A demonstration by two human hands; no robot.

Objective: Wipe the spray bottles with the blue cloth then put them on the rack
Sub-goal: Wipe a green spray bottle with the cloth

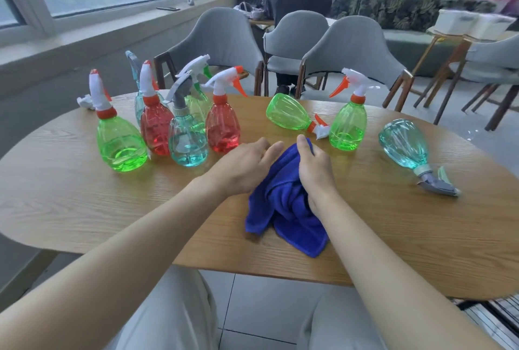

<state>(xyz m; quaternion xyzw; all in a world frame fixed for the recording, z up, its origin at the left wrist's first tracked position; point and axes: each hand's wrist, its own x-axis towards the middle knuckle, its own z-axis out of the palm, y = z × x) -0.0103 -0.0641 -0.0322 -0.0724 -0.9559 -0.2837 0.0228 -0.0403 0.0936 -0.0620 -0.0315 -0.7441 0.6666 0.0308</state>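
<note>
**Right hand bunches cloth, left hand flat beside it**

Far left on the table [70, 203]: bottle cluster [186, 139], all upright, green, red and teal, with liquid in the front ones. White scrap [85, 102] sits behind them at the table edge.

Left forearm comes in from bottom left, angled up and right. Left hand [244, 168] is palm down, low over the table, fingers straight and loosely together, holding nothing. Its fingertips reach the cloth's top left edge; contact unclear.

Cloth [286, 209] is blue and bunched, at table centre near the front edge. Right hand [314, 170] is on top of it, fingers curled into the fabric and gripping it, thumb up along the top fold. Right forearm enters from bottom right.

Behind the hands, the lying green bottle [286, 112] is on its side, nozzle pointing right, just beside the upright green bottle [348, 127]. Far right, the teal bottle [404, 144] lies on its side, trigger head toward the front-right edge. Grey chairs [354, 46] stand behind the table.
</note>
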